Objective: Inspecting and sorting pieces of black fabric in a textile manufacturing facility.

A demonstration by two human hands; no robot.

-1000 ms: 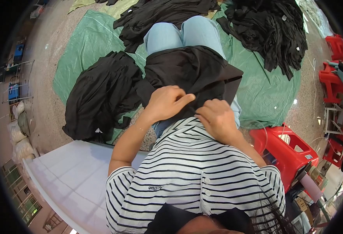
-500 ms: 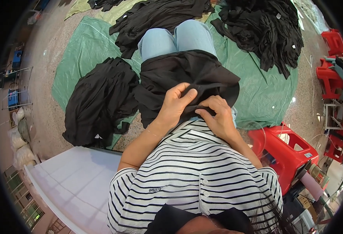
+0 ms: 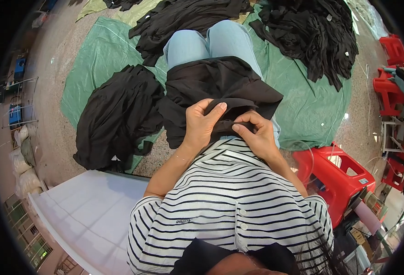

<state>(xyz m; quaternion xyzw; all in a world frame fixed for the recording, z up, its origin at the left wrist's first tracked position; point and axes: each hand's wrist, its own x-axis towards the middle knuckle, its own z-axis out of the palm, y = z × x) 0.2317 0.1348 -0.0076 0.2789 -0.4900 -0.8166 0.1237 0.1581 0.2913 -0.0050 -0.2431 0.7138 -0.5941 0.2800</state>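
A black garment lies bunched across my lap, over light blue jeans. My left hand pinches a folded edge of it between thumb and fingers. Close by on the right, my right hand grips another part of the same cloth, thumb against the bent fingers. Between the two hands the fabric opens into a dark fold. Its exact cut cannot be made out, and some fingertips are hidden in the cloth.
Black garment piles lie at left, at the far middle and far right on a green tarp. A red stool stands by my right arm. A white board is at my left. More red stools stand farther right.
My left hand has shifted slightly left and turned the cloth edge. A wider fold now shows between my hands. The right hand keeps its grip nearly in place.
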